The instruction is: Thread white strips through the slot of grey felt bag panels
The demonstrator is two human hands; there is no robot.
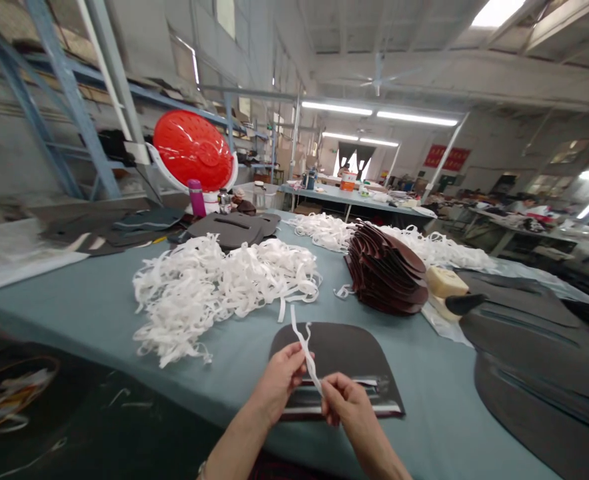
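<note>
Seen from the head-worn camera, looking down a long grey-blue worktop (439, 413) in a large workshop. At the near edge, the left hand (276, 383) and right hand (347, 400) are close together, each pinching a narrow white strip (304, 350) between thumb and fingers. The strip's free end rises above the left hand. Directly under the hands lies a dark rounded panel (337, 348), with a shiny band (339, 393) across its lower part.

Left of the panel sits a large tangled heap of white strips (214, 293). Ahead and to the right is a leaning stack of dark brown curved pieces (387, 270), with a second white tangle (424, 243) behind it and a pale block (447, 283) just beside it. Large dark panels (539, 360) cover the right side of the worktop, and more dark panels (229, 230) lie farther off. Beyond them stand a pink flask (197, 197) and a round red object in a white frame (193, 151).
</note>
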